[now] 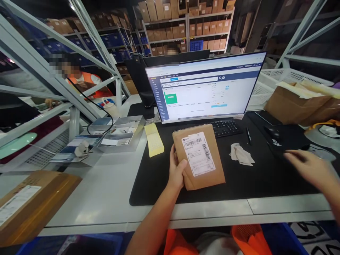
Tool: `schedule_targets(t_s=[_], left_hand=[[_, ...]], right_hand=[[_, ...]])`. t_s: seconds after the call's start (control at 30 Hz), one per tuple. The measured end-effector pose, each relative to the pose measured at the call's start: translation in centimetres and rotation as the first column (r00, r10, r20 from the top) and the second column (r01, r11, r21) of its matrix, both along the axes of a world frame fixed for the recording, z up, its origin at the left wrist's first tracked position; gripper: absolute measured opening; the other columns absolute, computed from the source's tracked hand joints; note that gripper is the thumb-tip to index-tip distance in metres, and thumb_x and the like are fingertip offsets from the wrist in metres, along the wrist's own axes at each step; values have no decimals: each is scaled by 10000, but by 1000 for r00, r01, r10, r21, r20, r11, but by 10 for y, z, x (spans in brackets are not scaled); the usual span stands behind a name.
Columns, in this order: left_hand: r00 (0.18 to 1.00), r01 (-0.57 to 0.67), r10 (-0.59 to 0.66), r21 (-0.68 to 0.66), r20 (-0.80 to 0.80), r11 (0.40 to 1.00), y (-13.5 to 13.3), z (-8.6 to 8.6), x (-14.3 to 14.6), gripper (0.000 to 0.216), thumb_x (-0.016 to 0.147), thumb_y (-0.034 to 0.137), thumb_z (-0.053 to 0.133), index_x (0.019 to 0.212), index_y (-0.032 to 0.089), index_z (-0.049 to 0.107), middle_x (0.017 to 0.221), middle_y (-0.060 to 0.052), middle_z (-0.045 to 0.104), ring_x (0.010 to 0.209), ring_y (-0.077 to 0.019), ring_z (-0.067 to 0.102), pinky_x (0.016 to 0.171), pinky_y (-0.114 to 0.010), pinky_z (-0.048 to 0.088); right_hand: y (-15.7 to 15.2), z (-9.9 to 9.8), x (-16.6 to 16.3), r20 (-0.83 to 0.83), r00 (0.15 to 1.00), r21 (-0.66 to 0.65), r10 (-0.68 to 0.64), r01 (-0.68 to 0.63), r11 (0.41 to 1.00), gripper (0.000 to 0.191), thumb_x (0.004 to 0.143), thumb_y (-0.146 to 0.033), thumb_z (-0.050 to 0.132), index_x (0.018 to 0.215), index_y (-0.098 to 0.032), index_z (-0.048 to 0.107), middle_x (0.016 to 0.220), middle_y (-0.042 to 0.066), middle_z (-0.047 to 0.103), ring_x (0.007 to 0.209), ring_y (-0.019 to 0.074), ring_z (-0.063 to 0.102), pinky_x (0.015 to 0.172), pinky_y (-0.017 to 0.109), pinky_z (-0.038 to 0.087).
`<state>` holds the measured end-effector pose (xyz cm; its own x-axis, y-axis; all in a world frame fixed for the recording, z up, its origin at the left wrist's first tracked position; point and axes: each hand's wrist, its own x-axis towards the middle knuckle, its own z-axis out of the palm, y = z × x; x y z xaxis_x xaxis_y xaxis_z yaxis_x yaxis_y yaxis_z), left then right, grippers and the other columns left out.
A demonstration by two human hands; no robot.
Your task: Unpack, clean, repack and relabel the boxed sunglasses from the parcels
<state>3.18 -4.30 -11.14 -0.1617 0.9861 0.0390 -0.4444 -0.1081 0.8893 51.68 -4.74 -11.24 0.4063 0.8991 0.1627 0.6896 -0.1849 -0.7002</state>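
Note:
My left hand point(177, 170) grips a small cardboard box point(220, 170) by its left side, thumb on the front. The box is tilted above the black desk mat point(156, 184), and its white shipping label point(199, 154) faces me. Off to the right, my right hand point(309, 164) is over the mat, slightly blurred, with its fingers apart and nothing seen in them. Closest to it are a black item with white lettering point(289, 144) and a tape dispenser point(322, 136). A computer mouse point(272, 133) lies a little farther off.
A monitor point(202, 92) and keyboard point(227, 128) stand behind the box. Crumpled tissue point(241, 154), a pen point(248, 136) and a yellow notepad point(154, 141) lie on the mat. At left are a grey tray point(122, 143) and a taped carton point(45, 198). A co-worker point(87, 83) sits beyond the frame.

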Motion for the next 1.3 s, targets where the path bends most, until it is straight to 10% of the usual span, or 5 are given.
schedule_targets(t_s=[0.2, 0.53, 0.93, 1.17, 1.3], left_hand=[[977, 179, -171, -55, 130, 982, -10, -6, 20, 793, 712, 528, 837, 1382, 249, 518, 1229, -93, 697, 1108, -306, 693, 963, -456, 576], [974, 167, -121, 249, -190, 954, 0, -20, 11, 958, 714, 733, 772, 1506, 309, 439, 1686, -88, 309, 1564, -319, 304, 1264, -426, 319], [955, -171, 169, -13, 246, 985, 31, 6, -16, 607, 790, 529, 607, 1339, 269, 609, 1401, -47, 663, 1343, -272, 585, 1041, -375, 533], [936, -178, 183, -45, 300, 983, 24, 10, -16, 560, 772, 508, 656, 1258, 229, 658, 1310, -69, 714, 1306, -293, 612, 991, -362, 551], [949, -90, 104, -61, 299, 994, 20, 4, -10, 543, 754, 494, 713, 1230, 238, 667, 1256, -59, 734, 1304, -300, 612, 983, -368, 556]], right_hand=[[-15, 0, -205, -586, 462, 160, 666, -740, 654, 1079, 781, -713, 731, 1650, -334, 215, 1669, 110, 353, 1505, 342, 400, 1173, 554, 399], [20, 30, -262, -905, 225, 242, 360, -424, 873, 855, 785, -522, 765, 1529, -257, 437, 1508, 73, 581, 1382, 326, 549, 1205, 496, 411], [160, 39, -239, -4, 884, -8, 468, -468, 884, 587, 1051, -483, 349, 1373, -75, 622, 1474, 210, 582, 1425, 351, 478, 1224, 565, 295], [170, 25, -228, 90, 852, 17, 515, -519, 855, 488, 916, -326, 590, 1308, -42, 652, 1370, 258, 643, 1488, 416, 371, 1197, 728, -96], [122, 14, -245, -71, 824, 117, 562, -552, 825, 633, 1049, -502, 271, 1573, -169, 397, 1490, 185, 574, 1415, 303, 512, 1192, 619, 329]])
